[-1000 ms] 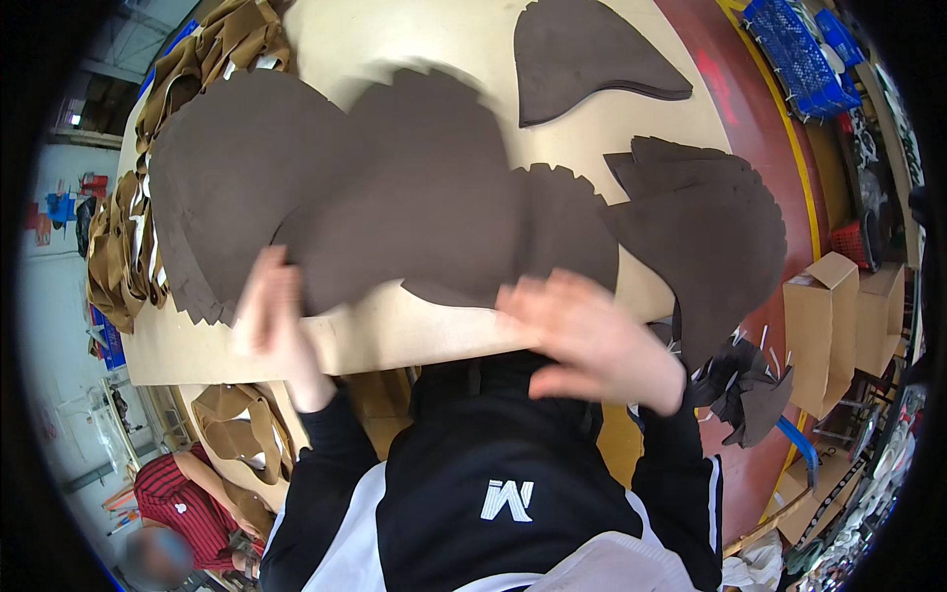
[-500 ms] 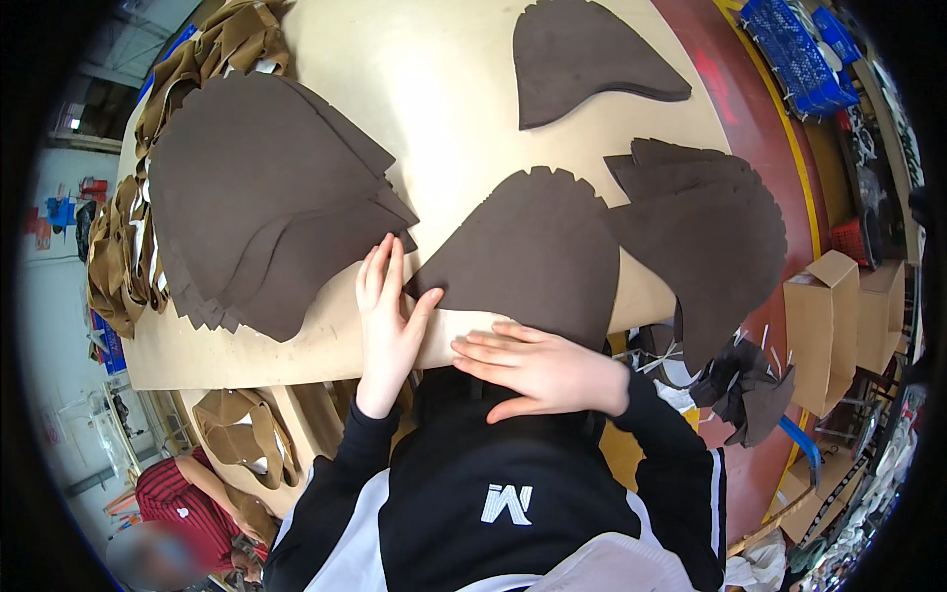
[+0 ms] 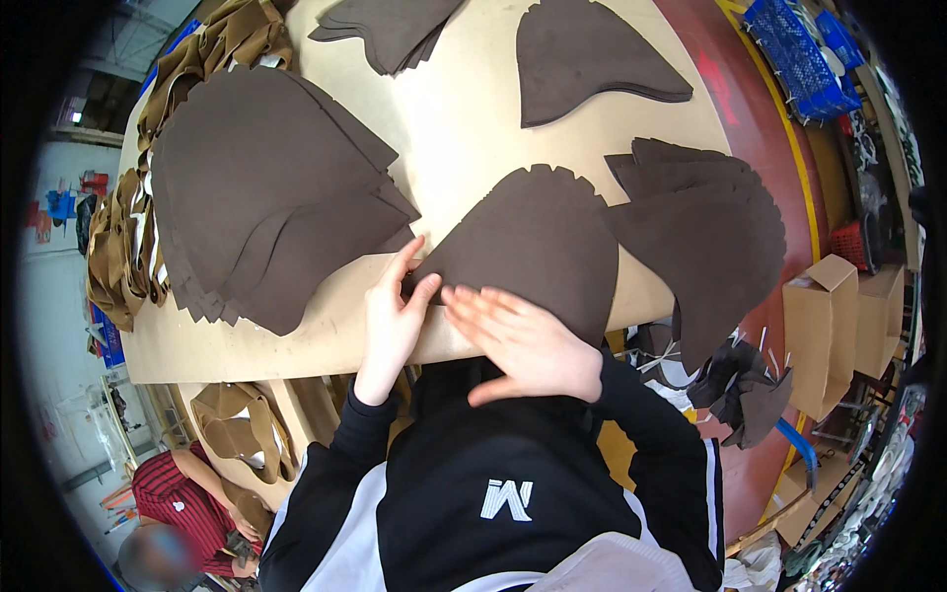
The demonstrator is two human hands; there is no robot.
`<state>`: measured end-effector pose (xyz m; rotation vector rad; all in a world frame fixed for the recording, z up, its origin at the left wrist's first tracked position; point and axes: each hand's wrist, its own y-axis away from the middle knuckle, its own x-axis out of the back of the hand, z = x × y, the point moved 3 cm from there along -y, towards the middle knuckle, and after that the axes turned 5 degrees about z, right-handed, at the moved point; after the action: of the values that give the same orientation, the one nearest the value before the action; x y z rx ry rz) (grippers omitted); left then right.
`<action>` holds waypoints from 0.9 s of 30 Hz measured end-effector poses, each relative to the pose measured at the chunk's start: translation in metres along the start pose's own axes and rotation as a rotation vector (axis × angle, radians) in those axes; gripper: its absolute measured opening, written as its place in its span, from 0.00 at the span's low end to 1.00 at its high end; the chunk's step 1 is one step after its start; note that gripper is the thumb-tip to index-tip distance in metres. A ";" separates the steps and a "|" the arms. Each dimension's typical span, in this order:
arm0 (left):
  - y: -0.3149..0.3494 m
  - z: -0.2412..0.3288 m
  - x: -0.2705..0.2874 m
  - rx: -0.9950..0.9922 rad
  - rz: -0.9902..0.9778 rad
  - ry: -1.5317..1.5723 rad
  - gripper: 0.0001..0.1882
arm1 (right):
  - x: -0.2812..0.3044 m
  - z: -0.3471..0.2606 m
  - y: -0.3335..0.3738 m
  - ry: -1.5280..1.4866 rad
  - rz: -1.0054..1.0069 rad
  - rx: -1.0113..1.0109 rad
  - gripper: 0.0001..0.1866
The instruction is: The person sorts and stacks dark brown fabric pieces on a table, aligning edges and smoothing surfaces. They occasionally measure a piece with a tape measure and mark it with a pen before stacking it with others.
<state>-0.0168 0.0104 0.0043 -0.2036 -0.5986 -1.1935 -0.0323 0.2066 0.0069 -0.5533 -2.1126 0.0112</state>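
Note:
In front of me on the table lies a dark brown, curved cut piece of sheet material with a notched far edge. My left hand is at its left corner, thumb and fingers apart, fingertips by the corner. My right hand lies flat across its near edge, fingers stretched out together and thumb apart. A large fanned stack of similar brown pieces sits left of my hands. Another fanned stack touches the middle piece on the right and hangs over the table edge.
More brown pieces lie farther off on the pale table, one pile at right. Tan folded parts line the left edge. Cardboard boxes and a blue crate stand at right. A person in a striped top is at lower left.
My right hand has moved up and left onto the near edge of the middle piece. My left fingers have bent closer to its corner. Another brown pile now shows at the far edge.

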 end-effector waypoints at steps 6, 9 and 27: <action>-0.001 0.003 0.002 -0.022 -0.053 0.085 0.19 | 0.050 0.022 0.017 -0.176 0.181 -0.088 0.36; 0.001 0.013 0.004 -0.037 -0.030 0.072 0.18 | 0.049 0.037 0.027 0.311 0.258 -0.385 0.41; 0.028 0.060 0.200 -0.575 0.992 -0.514 0.18 | 0.035 0.062 -0.009 0.419 0.236 -0.383 0.45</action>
<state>0.0366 -0.1142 0.1660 -1.1770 -0.4715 -0.2931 -0.1011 0.2243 0.0010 -0.9414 -1.6360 -0.3529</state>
